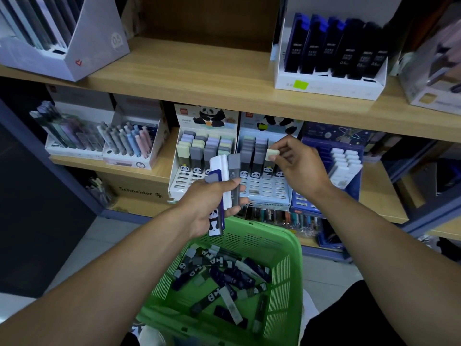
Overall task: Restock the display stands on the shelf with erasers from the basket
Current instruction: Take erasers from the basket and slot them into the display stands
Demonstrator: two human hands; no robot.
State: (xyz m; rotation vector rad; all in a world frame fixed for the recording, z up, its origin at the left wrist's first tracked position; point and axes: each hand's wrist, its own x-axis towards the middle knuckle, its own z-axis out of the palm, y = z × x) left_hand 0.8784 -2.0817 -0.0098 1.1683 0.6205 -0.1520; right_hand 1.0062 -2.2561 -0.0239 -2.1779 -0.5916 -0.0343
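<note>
The green basket (pixel 287 248), nearest the viewer, held a loose heap of erasers (pixel 222 278) in panda sleeves. Above it, the left hand (pixel 212 203) gripped a fanned bundle of what appeared to be four erasers (pixel 225 178). The right hand (pixel 296 166) pinched one pale eraser (pixel 272 154) at the right panda display stand (pixel 264 171) on the shelf (pixel 159 168).

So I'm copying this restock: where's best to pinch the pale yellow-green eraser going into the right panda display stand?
Probably by its exposed top end, from above, as the right hand does: the pale yellow-green eraser stands upright and its neighbours in the right panda display stand block the sides, leaving only the cap clear for thumb and forefinger.
</note>
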